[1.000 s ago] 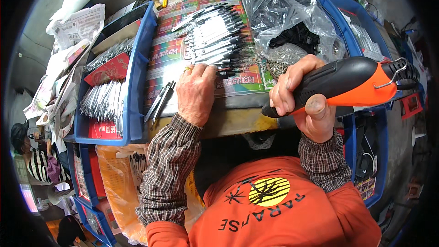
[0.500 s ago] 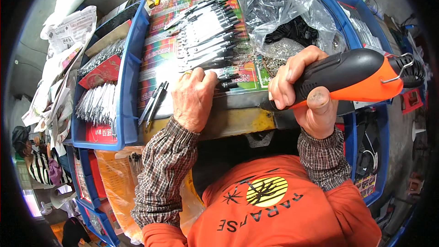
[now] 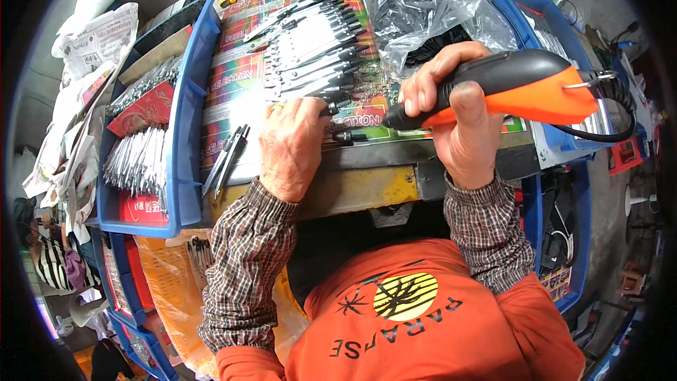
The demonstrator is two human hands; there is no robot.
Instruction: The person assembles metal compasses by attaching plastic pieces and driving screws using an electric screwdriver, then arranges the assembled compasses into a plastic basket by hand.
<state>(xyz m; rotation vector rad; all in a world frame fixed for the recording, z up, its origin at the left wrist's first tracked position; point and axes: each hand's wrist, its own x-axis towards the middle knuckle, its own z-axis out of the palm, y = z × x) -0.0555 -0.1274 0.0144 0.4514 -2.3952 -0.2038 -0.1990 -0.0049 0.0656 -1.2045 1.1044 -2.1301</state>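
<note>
My right hand (image 3: pixel 458 109) is wrapped around an orange and black electric screwdriver (image 3: pixel 515 88), its thumb along the near side. The tool's dark nose points left, a short gap from the black pen ends beside my left hand. My left hand (image 3: pixel 290 144) rests on the tabletop with fingers curled down over a pen (image 3: pixel 337 107); its black end sticks out to the right, and the rest is hidden under the fingers. Another black pen end (image 3: pixel 349 137) lies just nearer. Beyond the hand spreads a row of white and black pens (image 3: pixel 310 49). Several dark pens (image 3: pixel 229 155) lie to its left.
A blue bin (image 3: pixel 190 113) of pen parts stands at the left. Clear plastic bags (image 3: pixel 430 7) with black parts lie at the far right, near scattered small metal pieces. More blue bins (image 3: pixel 508 7) flank the right side. The table's yellow front edge (image 3: pixel 367 189) is close to me.
My right hand has moved left and away from me with the electric screwdriver, bringing its nose nearer the pen ends. My left hand stays closed over the pens. The whole view has shifted slightly.
</note>
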